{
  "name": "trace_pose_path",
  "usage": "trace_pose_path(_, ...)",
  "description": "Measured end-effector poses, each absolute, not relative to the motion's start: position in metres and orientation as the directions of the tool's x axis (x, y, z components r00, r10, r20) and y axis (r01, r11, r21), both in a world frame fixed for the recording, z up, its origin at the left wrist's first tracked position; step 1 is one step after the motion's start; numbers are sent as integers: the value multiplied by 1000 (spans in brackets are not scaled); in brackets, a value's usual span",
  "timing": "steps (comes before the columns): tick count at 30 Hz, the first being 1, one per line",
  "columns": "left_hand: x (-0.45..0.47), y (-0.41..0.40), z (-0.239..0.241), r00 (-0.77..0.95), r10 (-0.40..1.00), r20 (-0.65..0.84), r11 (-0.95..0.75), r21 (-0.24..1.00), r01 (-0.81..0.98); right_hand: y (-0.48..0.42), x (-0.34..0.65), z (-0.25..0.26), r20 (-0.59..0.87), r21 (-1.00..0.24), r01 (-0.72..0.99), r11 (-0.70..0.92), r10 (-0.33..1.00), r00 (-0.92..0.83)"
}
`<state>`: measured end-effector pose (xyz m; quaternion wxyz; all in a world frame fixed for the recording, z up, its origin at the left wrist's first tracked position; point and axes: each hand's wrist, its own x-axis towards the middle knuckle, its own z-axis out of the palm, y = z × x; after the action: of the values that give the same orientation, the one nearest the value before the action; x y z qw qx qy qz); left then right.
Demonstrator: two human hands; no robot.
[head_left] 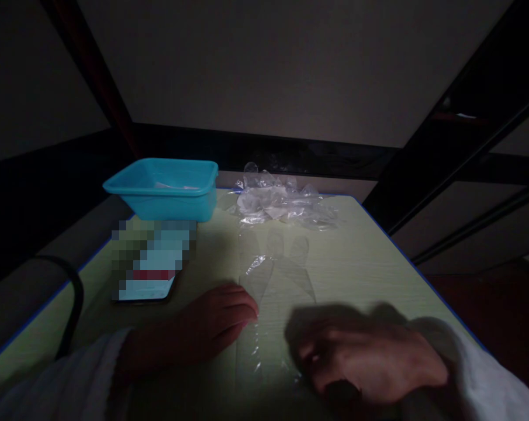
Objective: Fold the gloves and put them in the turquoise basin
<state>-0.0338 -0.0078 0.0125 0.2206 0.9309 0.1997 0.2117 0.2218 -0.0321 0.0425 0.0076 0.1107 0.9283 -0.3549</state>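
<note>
A clear disposable plastic glove (286, 280) lies flat on the table, its fingers pointing to the far edge. My left hand (222, 318) rests at its left side, fingers bent and pressed together, with the fingertips on the thin film. At the lower right of the glove, my right hand (365, 356) is closed with curled fingers. Shadow hides its fingertips, so I cannot tell whether they pinch the glove's edge. Beyond the flat glove sits a crumpled heap of clear plastic gloves (286, 202) with white paper-like pieces in it.
A blue plastic basket (172, 204) stands at the table's far left, with something pale inside. In front of it lies a phone (154, 275) with a blurred screen. A dark cable (76, 292) curves over the left edge. The pale table (356, 251) has a blue rim, and a wall rises behind.
</note>
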Motion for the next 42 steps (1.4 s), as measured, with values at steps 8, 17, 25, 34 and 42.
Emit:
trace_pose_path(8,-34,-7,12,828,470,306,-811,521,268,-34,222,43,-92,-619,250,745,247,-965)
trace_pose_path(17,-31,-8,16,810,472,348,-821,509,260,-21,232,28,-69,-907,231,352,418,-906)
trace_pose_path(25,-42,-5,22,852,336,402,-920,336,204,-7,240,38,26,-973,109,203,568,-823)
trace_pose_path(34,-29,-17,10,860,343,378,-939,150,309,2,239,38,259,-956,-96,276,647,-717)
trace_pose_path(42,-29,-10,1,782,381,493,-902,14,431,2,240,35,337,-936,-164,312,651,-680)
